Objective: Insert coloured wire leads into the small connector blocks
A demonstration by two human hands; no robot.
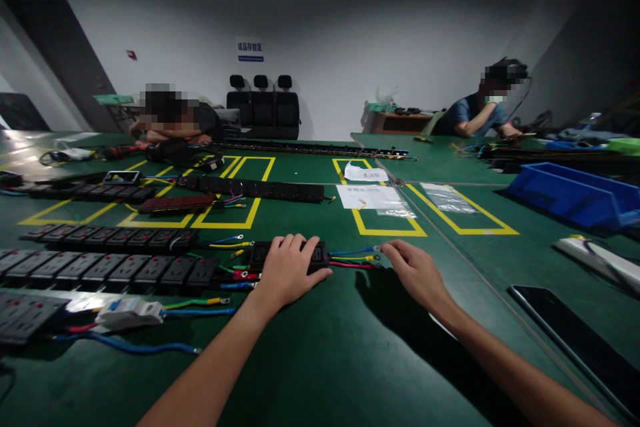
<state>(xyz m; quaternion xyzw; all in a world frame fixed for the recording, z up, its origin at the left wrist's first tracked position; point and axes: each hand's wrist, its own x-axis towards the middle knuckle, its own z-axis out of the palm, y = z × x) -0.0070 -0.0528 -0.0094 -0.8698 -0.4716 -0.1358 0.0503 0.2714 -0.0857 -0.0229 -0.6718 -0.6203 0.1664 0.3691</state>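
My left hand (287,273) lies over a short black socket module (320,255), fingers across its top and thumb along the near side. Blue, green-yellow and red wires with ring terminals stick out of the module's right end. At the tip of the blue wire (353,252), my right hand (413,270) is closed in a pinch on its metal ring terminal. The green-yellow wire (353,258) and the red wire (355,265) end just beside those fingers. More wires come from the module's left end, partly behind my left hand.
Rows of black socket strips (115,270) and a white breaker (130,312) with wires lie to the left. Paper sheets (367,197) and plastic bags lie beyond. A blue bin (570,197) and a phone (575,340) are on the right. Two people sit across the tables.
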